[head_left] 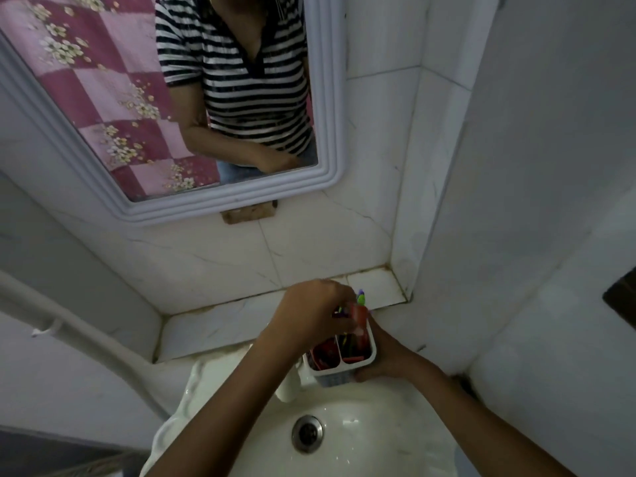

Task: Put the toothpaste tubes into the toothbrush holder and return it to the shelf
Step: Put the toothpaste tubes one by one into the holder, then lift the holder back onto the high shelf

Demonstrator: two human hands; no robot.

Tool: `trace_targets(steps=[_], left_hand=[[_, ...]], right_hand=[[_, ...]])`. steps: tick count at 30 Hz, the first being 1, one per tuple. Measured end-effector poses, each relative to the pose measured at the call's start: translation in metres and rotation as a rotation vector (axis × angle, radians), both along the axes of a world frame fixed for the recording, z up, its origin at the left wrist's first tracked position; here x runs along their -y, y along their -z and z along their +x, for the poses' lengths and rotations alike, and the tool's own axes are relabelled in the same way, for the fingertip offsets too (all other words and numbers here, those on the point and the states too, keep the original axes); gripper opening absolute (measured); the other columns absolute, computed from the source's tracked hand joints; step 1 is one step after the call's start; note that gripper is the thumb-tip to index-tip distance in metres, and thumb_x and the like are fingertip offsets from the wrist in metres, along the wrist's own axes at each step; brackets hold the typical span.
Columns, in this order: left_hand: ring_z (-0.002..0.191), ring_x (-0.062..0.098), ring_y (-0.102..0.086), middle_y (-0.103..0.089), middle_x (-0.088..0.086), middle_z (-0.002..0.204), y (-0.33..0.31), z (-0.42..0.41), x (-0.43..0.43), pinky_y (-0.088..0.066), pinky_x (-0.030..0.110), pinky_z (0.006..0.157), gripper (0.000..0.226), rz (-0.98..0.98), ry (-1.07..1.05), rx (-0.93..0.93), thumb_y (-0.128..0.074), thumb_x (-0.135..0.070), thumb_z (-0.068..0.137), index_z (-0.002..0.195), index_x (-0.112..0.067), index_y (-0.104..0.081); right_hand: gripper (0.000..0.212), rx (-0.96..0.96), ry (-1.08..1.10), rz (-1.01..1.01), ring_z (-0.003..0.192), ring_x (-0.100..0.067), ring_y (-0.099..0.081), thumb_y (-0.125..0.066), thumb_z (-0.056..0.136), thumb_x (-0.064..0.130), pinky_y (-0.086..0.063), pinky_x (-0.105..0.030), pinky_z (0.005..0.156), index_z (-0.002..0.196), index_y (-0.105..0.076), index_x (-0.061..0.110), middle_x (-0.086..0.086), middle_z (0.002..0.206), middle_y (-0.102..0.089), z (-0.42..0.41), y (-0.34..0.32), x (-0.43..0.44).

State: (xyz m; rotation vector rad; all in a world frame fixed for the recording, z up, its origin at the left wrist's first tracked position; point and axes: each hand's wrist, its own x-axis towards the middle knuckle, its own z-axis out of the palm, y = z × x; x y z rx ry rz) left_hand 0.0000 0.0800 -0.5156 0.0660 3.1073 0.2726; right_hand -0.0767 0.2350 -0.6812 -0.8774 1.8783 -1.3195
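A white two-compartment toothbrush holder (344, 368) hangs over the back rim of the sink, gripped from the right side and below by my right hand (385, 356). Red tubes lie inside both compartments. My left hand (316, 315) is above the holder, fingers closed on a red toothpaste tube (360, 316) whose lower end sits in the right compartment. A green and purple toothbrush (360, 297) sticks up behind the tube. The tiled shelf (220, 325) runs just behind the hands.
A white sink (371, 435) with a metal drain (307, 432) lies below the holder. A white tap (287, 387) pokes out under my left forearm. A framed mirror (330, 139) hangs above the shelf. A white pipe (86, 335) crosses at left.
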Motion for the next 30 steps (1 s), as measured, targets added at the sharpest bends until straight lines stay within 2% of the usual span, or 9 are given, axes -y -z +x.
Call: trace_targets(steps=[4,8,11,13,16,22,25,27,30], left_hand=[[0.096,0.006,-0.060,-0.065,-0.013,0.112,0.001,0.016,0.023,-0.050,0.028,0.075,0.045,0.308,-0.216,-0.092,-0.057,-0.063,0.079,0.112,-0.033,-0.063],[0.113,0.015,-0.059,-0.064,-0.004,0.127,0.006,0.037,0.051,-0.050,0.037,0.092,0.060,0.312,-0.465,0.026,-0.044,-0.067,0.083,0.125,-0.027,-0.058],[0.117,0.021,-0.058,-0.060,0.002,0.134,0.000,0.046,0.053,-0.047,0.036,0.092,0.069,0.410,-0.512,0.213,-0.032,-0.070,0.085,0.130,-0.024,-0.057],[0.117,0.021,-0.058,-0.061,0.004,0.133,-0.017,0.050,0.044,-0.047,0.035,0.093,0.078,0.544,-0.484,0.206,-0.026,-0.075,0.079,0.126,-0.023,-0.060],[0.116,0.013,-0.059,-0.064,0.002,0.129,-0.063,0.051,0.025,-0.045,0.038,0.103,0.068,0.732,-0.387,0.036,-0.027,-0.069,0.083,0.120,-0.025,-0.064],[0.099,-0.009,-0.063,-0.069,-0.028,0.101,-0.225,0.055,0.019,-0.051,0.015,0.079,0.034,0.895,-0.072,-0.428,-0.034,-0.053,0.093,0.106,-0.044,-0.064],[0.104,-0.003,-0.063,-0.065,-0.017,0.116,-0.318,0.057,0.026,-0.052,0.008,0.071,0.031,0.733,0.098,-0.703,-0.042,-0.041,0.095,0.120,-0.037,-0.059],[0.113,0.000,-0.057,-0.055,-0.018,0.128,-0.376,0.052,0.034,-0.050,0.007,0.075,0.040,0.360,0.039,-0.955,-0.045,-0.048,0.092,0.129,-0.035,-0.052],[0.140,0.019,-0.036,-0.036,-0.002,0.153,-0.450,0.041,0.053,-0.038,0.041,0.107,0.059,-0.378,-0.209,-1.290,-0.040,-0.059,0.090,0.139,-0.026,-0.042]], right_hand=[[0.119,0.007,0.074,-0.068,0.123,0.004,-0.049,-0.088,0.053,-0.007,-0.046,-0.011,0.092,0.136,-0.017,0.039,0.012,0.131,-0.053,0.006,0.000,-0.003],[0.115,-0.012,0.176,-0.147,0.125,-0.021,-0.053,-0.096,0.044,0.009,-0.047,-0.052,0.102,0.136,-0.032,0.036,-0.002,0.135,-0.055,0.013,0.001,-0.012],[0.109,-0.076,0.264,-0.186,0.120,-0.015,-0.057,-0.097,0.041,0.020,-0.053,-0.041,0.097,0.128,-0.037,0.048,0.007,0.129,-0.059,0.013,-0.028,-0.015],[0.111,-0.120,0.330,-0.251,0.121,-0.021,-0.056,-0.096,0.040,0.013,-0.053,-0.046,0.097,0.132,-0.040,0.038,-0.004,0.130,-0.059,0.007,-0.059,-0.014],[0.104,-0.190,0.377,-0.390,0.119,-0.028,-0.057,-0.092,0.042,0.003,-0.050,-0.057,0.097,0.132,-0.041,0.019,-0.015,0.128,-0.058,-0.005,-0.128,-0.006],[0.096,-0.350,0.411,-0.691,0.115,-0.035,-0.058,-0.092,0.047,0.026,-0.051,-0.060,0.093,0.130,-0.045,0.016,-0.017,0.129,-0.059,-0.025,-0.323,0.003],[0.083,-0.447,0.388,-0.858,0.106,-0.036,-0.065,-0.087,0.050,0.028,-0.057,-0.054,0.085,0.124,-0.053,0.014,-0.020,0.121,-0.064,-0.023,-0.440,0.006],[0.071,-0.517,0.382,-0.956,0.095,-0.033,-0.070,-0.083,0.052,0.026,-0.062,-0.047,0.074,0.116,-0.059,0.010,-0.020,0.113,-0.068,-0.014,-0.516,0.005],[0.057,-0.576,0.457,-1.063,0.087,-0.025,-0.073,-0.086,0.049,0.028,-0.063,-0.048,0.074,0.100,-0.062,0.024,-0.006,0.105,-0.072,-0.002,-0.614,0.005]])
